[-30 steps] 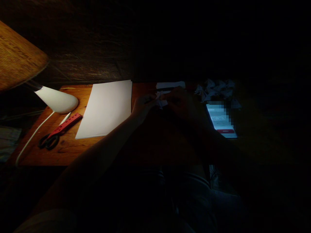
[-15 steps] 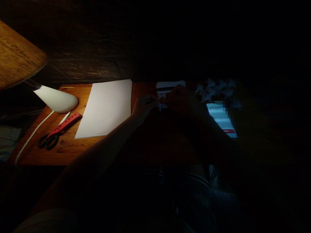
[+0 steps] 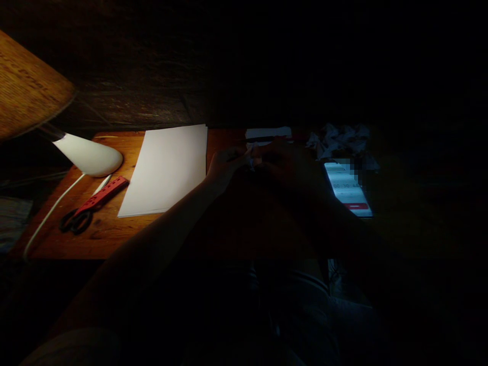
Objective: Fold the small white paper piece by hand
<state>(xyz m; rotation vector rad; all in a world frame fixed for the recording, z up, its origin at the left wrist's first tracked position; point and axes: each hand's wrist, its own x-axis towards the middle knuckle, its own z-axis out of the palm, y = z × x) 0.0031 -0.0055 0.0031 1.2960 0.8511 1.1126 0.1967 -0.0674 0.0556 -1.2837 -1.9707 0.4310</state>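
Observation:
Between my two hands is a small piece of folded white paper [image 3: 253,156], pinched from both sides above the table. My left hand [image 3: 226,160] is closed on its left edge. From the right, my right hand [image 3: 280,155] grips it, but most of those fingers are lost in shadow. Just behind the hands lies a white paper piece [image 3: 267,133] with a dark strip across it. Several folded paper shapes [image 3: 339,140] sit in a heap to the right of my right hand.
A stack of white sheets [image 3: 168,170] lies left of my hands. Scissors with a red cover [image 3: 101,198] rest beside the lamp base [image 3: 89,156], whose shade [image 3: 34,89] overhangs the left. A lit phone [image 3: 346,188] lies by my right forearm on the wooden table [image 3: 114,244].
My right hand has dipped slightly over the folded paper, and less of the paper shows between the fingers. My left hand stays about where it was.

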